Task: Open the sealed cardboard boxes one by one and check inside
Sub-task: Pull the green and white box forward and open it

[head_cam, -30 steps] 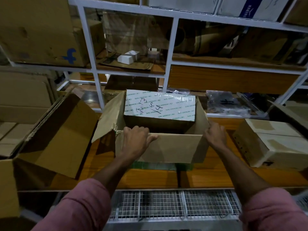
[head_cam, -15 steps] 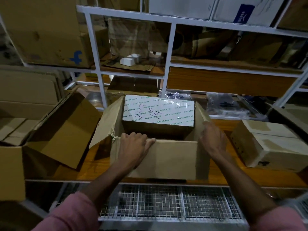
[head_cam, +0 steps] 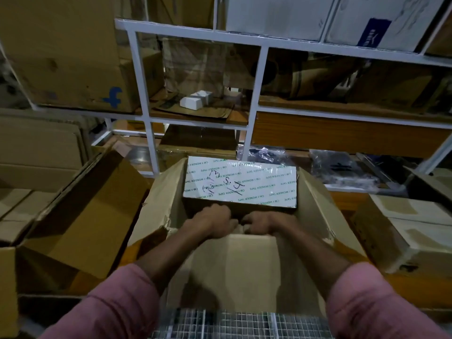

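An open brown cardboard box (head_cam: 244, 270) stands on the wooden shelf right in front of me, its side flaps spread outward. Its far flap (head_cam: 239, 184) stands upright and is covered in white printed tape with pen scribbles. My left hand (head_cam: 210, 223) and my right hand (head_cam: 266, 222) are side by side inside the box, reaching down over its near wall. Their fingers bend downward into the dark interior. The fingertips and the box's contents are hidden.
Another opened box (head_cam: 80, 216) lies tipped at the left. A closed taped box (head_cam: 403, 231) sits at the right. White rack posts (head_cam: 254, 118) rise behind, with plastic bags (head_cam: 342, 170) and a large box (head_cam: 68, 57) on the shelves. A wire mesh (head_cam: 232, 324) runs below.
Both hands left the near flap and the right corner and came together inside the box. The box now sits closer to me and the view is tilted further down over it.
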{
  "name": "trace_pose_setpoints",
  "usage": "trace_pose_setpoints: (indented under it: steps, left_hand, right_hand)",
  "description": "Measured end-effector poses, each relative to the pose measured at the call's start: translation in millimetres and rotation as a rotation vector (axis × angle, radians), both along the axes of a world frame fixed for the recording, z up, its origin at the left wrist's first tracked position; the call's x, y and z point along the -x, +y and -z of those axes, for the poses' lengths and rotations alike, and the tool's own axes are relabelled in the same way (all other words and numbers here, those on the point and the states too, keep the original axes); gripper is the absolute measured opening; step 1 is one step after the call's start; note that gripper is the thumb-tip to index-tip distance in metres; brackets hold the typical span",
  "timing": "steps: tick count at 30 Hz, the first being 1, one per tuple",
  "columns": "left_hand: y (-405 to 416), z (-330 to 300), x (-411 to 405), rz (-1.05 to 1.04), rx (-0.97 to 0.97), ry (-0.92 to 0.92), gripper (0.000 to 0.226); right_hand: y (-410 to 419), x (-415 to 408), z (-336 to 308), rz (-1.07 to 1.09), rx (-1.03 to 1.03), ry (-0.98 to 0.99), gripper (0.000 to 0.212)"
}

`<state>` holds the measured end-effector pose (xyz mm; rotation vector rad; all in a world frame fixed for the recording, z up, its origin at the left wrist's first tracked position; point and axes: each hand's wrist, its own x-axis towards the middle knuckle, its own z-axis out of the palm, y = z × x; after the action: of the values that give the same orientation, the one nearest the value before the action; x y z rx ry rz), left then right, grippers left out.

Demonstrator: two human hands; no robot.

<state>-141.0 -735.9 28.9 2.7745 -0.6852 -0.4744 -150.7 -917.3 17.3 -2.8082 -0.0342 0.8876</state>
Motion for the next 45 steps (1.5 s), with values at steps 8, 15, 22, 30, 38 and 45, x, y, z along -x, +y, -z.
trace_pose_setpoints:
  steps: [8, 15, 22, 30, 38, 45]
  left_hand:
    - [-22.9, -1.9, -66.1, 0.069, -0.053, -0.329, 0.054]
    - [-35.5, -4.9, -144.5, -0.017, 0.181, -0.578, 0.082]
    - [-40.2, 13.7, -192.3, -0.022, 0.118, -0.567, 0.093]
    - [-26.9, 40.9, -190.8, -0.001, 0.033, -0.556, 0.082]
    - [-27.1, 24.5, -172.5, -0.024, -0.044, -0.542, 0.068]
    - [-14.3, 15.2, -143.5, 0.014, 0.004, -0.408, 0.081]
  right_hand:
    - [0.8, -33.5, 12.0, 0.054, -0.221, -0.716, 0.102]
    - [-9.5, -89.2, -19.7, 0.101, -0.239, -1.054, 0.097]
    - [-35.3, -161.1, -18.3, 0.254, 0.054, -0.843, 0.077]
    - [-49.7, -165.8, -2.2, 0.169, 0.159, -0.756, 0.028]
    - [-34.5, -137.0, -6.6, 0.185, 0.240, -0.707, 0.019]
    - [-39.7, -104.9, -12.4, 0.154, 0.071, -0.716, 0.060]
